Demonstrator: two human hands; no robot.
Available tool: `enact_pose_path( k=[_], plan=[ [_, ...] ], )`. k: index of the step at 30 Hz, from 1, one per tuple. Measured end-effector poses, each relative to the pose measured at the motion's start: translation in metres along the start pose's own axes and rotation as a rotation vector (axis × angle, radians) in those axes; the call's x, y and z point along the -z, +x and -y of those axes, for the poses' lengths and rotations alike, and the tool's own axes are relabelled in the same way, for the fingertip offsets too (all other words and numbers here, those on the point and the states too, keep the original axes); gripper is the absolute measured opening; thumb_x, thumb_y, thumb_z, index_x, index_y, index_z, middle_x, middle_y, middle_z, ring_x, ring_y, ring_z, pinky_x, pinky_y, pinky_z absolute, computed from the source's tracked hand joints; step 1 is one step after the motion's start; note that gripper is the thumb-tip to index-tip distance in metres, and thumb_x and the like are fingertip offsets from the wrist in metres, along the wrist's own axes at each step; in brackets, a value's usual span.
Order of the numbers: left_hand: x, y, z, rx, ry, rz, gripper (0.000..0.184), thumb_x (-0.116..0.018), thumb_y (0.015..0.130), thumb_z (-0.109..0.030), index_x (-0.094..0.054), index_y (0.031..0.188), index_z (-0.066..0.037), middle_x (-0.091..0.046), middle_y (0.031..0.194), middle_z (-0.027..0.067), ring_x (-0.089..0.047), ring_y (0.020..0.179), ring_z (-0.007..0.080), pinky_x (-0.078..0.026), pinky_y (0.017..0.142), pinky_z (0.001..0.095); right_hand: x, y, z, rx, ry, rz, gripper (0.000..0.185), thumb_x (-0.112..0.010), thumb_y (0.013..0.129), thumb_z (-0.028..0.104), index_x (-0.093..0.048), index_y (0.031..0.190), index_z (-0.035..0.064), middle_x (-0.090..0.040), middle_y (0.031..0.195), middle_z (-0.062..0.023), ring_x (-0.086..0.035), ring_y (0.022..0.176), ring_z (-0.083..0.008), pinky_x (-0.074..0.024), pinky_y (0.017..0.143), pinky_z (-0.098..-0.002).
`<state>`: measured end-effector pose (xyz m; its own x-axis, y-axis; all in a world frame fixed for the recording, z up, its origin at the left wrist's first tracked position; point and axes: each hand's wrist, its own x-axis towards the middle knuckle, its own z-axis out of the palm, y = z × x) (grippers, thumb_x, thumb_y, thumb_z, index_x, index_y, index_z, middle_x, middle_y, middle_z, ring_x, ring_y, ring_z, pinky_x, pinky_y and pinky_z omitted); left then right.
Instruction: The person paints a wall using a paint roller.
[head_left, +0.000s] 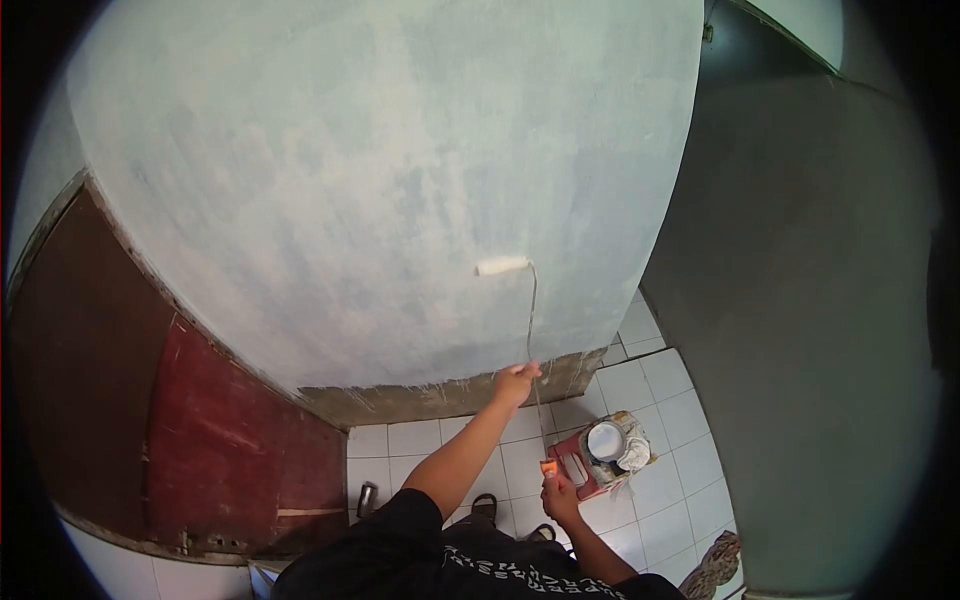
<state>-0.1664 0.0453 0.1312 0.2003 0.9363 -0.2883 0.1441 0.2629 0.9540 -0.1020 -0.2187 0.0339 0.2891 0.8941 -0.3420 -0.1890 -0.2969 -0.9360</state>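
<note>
A paint roller with a white sleeve rests against or very close to the patchy pale wall. Its thin bent metal rod runs down to an orange handle end. My left hand is closed around the rod, near the wall's lower edge. Lower and to the right, my right hand grips the orange handle end. Beside my right hand stands a red stool bearing a round tub of whitish paint and a crumpled white cloth or bag.
At left is a brown and red door panel. A dark grey wall rises at right. White floor tiles lie below, with a metallic cylinder near the door and a bundled patterned cloth at lower right.
</note>
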Motion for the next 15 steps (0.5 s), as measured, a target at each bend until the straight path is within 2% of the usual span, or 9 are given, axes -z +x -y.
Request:
enact_pose_path(
  k=[1, 3, 4, 6, 8, 10, 12, 15],
  plan=[
    [0.007, -0.001, -0.017, 0.000, 0.005, 0.004, 0.036, -0.066, 0.098, -0.037, -0.075, 0.090, -0.003, -0.071, 0.098, 0.0069, -0.063, 0.092, 0.0159, -0.048, 0.085, 0.0315, -0.006, 0.001, 0.013, 0.026, 0.026, 0.006, 0.043, -0.047, 0.105, 0.045, -0.051, 0.077, 0.0118, -0.046, 0.054, 0.0025, -0.040, 0.039, -0.0070, -0.0310, 0.036, -0.0253],
    [0.014, -0.001, -0.055, -0.239, -0.030, 0.035, 0.035, -0.066, 0.098, -0.034, -0.074, 0.088, -0.001, -0.067, 0.102, 0.0084, -0.063, 0.095, 0.0181, -0.047, 0.087, 0.0314, -0.011, 0.011, 0.032, 0.173, 0.009, 0.008, 0.045, -0.046, 0.105, 0.047, -0.051, 0.078, 0.0117, -0.046, 0.055, 0.0028, -0.040, 0.039, -0.0065, -0.0314, 0.036, -0.0253],
    [0.017, 0.002, -0.081, -0.254, -0.032, 0.042, 0.035, -0.066, 0.098, -0.034, -0.074, 0.088, -0.001, -0.067, 0.102, 0.0084, -0.063, 0.095, 0.0181, -0.047, 0.087, 0.0314, -0.014, 0.018, 0.056, 0.188, 0.009, 0.002, 0.045, -0.046, 0.105, 0.047, -0.051, 0.078, 0.0117, -0.046, 0.055, 0.0028, -0.040, 0.039, -0.0065, -0.0314, 0.036, -0.0253],
    [0.022, 0.003, -0.133, -0.479, -0.086, 0.008, 0.033, -0.066, 0.098, -0.029, -0.072, 0.086, 0.001, -0.064, 0.104, 0.0094, -0.063, 0.098, 0.0196, -0.046, 0.090, 0.0310, -0.023, 0.016, 0.122, 0.093, 0.070, 0.117, 0.049, -0.043, 0.105, 0.052, -0.052, 0.080, 0.0107, -0.047, 0.055, 0.0009, -0.040, 0.039, -0.0087, -0.0323, 0.036, -0.0260],
    [0.032, -0.002, -0.203, -0.641, -0.082, 0.041, 0.033, -0.063, 0.100, -0.030, -0.070, 0.088, -0.001, -0.063, 0.102, 0.0060, -0.057, 0.099, 0.0159, -0.042, 0.094, 0.0310, -0.037, 0.014, 0.187, 0.127, 0.085, 0.139, 0.050, -0.042, 0.106, 0.051, -0.051, 0.079, 0.0099, -0.047, 0.055, 0.0004, -0.041, 0.038, -0.0089, -0.0320, 0.036, -0.0259],
    [0.042, 0.001, -0.269, -0.788, -0.085, 0.096, 0.030, -0.062, 0.100, -0.027, -0.067, 0.088, 0.000, -0.062, 0.100, 0.0062, -0.057, 0.099, 0.0160, -0.042, 0.093, 0.0309, -0.054, 0.008, 0.248, 0.155, 0.103, 0.160, 0.051, -0.042, 0.106, 0.050, -0.049, 0.077, 0.0091, -0.046, 0.054, -0.0001, -0.042, 0.038, -0.0092, -0.0316, 0.036, -0.0258],
    [0.049, 0.008, -0.328, -1.004, -0.084, 0.093, 0.024, -0.066, 0.097, -0.023, -0.064, 0.089, 0.000, -0.065, 0.096, 0.0093, -0.062, 0.095, 0.0191, -0.047, 0.088, 0.0315, -0.073, 0.004, 0.303, 0.214, 0.065, 0.093, 0.056, -0.038, 0.105, 0.055, -0.049, 0.077, 0.0086, -0.046, 0.053, -0.0012, -0.043, 0.037, -0.0110, -0.0332, 0.035, -0.0268],
    [0.051, 0.019, -0.396, -1.146, -0.070, 0.101, 0.024, -0.065, 0.096, -0.022, -0.062, 0.086, 0.000, -0.065, 0.094, 0.0093, -0.062, 0.095, 0.0194, -0.047, 0.087, 0.0324, -0.078, 0.016, 0.360, 0.301, -0.019, 0.070, 0.058, -0.037, 0.104, 0.058, -0.048, 0.077, 0.0086, -0.045, 0.053, -0.0011, -0.042, 0.036, -0.0108, -0.0332, 0.035, -0.0267]
  ],
)
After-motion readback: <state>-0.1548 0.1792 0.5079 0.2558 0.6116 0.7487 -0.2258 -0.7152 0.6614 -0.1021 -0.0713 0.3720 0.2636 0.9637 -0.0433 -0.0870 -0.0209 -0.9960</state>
